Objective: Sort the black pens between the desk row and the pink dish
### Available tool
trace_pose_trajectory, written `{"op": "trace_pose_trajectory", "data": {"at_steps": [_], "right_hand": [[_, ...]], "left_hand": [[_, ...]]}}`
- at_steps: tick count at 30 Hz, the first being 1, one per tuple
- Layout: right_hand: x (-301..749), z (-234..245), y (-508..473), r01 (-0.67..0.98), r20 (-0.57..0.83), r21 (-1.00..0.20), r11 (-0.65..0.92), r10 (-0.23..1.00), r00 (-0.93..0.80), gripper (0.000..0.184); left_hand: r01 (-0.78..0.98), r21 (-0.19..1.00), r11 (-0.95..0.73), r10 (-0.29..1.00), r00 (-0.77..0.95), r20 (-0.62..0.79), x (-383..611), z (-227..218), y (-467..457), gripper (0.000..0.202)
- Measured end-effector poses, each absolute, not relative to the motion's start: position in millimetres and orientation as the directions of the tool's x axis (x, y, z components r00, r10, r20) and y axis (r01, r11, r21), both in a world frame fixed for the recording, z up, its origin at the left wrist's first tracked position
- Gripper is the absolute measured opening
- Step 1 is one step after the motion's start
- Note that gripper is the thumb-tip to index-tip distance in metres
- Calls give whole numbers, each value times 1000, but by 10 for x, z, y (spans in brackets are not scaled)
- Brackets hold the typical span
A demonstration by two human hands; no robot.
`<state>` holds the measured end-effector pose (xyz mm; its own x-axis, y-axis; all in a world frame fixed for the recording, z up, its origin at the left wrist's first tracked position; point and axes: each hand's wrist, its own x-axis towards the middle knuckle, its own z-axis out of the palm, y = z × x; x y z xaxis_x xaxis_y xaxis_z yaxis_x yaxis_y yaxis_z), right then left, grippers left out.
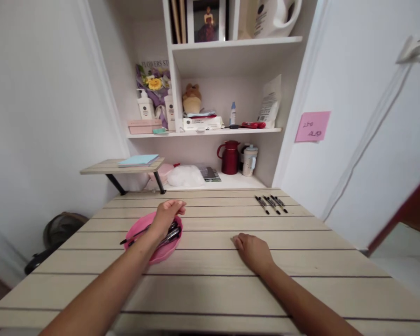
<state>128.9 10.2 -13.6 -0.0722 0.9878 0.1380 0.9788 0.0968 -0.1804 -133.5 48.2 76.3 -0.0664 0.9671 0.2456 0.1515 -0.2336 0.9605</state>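
My left hand [167, 215] is over the right part of a round pink bowl [135, 228], its fingers curled together and pointing right, with no object showing between them. Several dark pens with clear barrels [171, 234] lie in the bowl, and one pokes out over its left rim. Part of the bowl is hidden by my left wrist and forearm. On the wooden slatted tabletop [210, 284], right of the middle, rests my right hand [254, 252], curled closed, and I see nothing in it. Farther back on the right, several similar pens [271, 204] lie side by side at a slant.
A small raised shelf [101, 167] with blue paper [139, 160] stands at the back left. Behind the table, white shelving holds a red jug [230, 157], a pale cup [249, 161] and a plastic bag [186, 176]. A pink note [312, 126] is on the right wall.
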Motion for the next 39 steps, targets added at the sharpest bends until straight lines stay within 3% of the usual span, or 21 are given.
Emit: {"op": "trace_pose_trajectory", "data": {"at_steps": [2,4,11,21,27,32,34,36,38,39], "right_hand": [[1293,-164,96,981,144,-163,106,986,-83,44],[1301,-205,99,983,148,-139,117,984,-96,44],[1329,-334,134,992,132,-73,100,987,-89,42],[1330,-328,90,992,168,-62,112,981,-100,41],[1329,-326,107,989,168,-77,127,979,-113,42],[1323,-333,109,984,181,-113,139,976,-118,42],[1326,-321,119,978,190,-159,133,976,-102,41],[1313,-272,144,953,191,-278,119,979,-67,41],[1262,-179,188,827,149,-549,122,988,-47,44],[1217,-122,218,681,117,-722,121,992,-53,45]], "left_hand": [[439,860,-261,951,-35,306,-1672,808,421,34],[579,777,-248,952,-5,308,-1938,831,346,27],[777,613,-142,984,42,174,-2234,703,129,5],[871,478,-110,988,42,151,-1863,436,100,30],[862,499,-87,983,-7,183,-1756,325,87,38],[810,577,-105,981,-12,195,-1741,451,70,27],[771,626,-116,981,-9,192,-1697,559,96,17],[711,693,-120,986,5,165,-1565,640,139,9],[573,813,-104,994,45,96,-1319,649,184,9],[479,874,-87,995,82,54,-1159,621,203,11]]}}
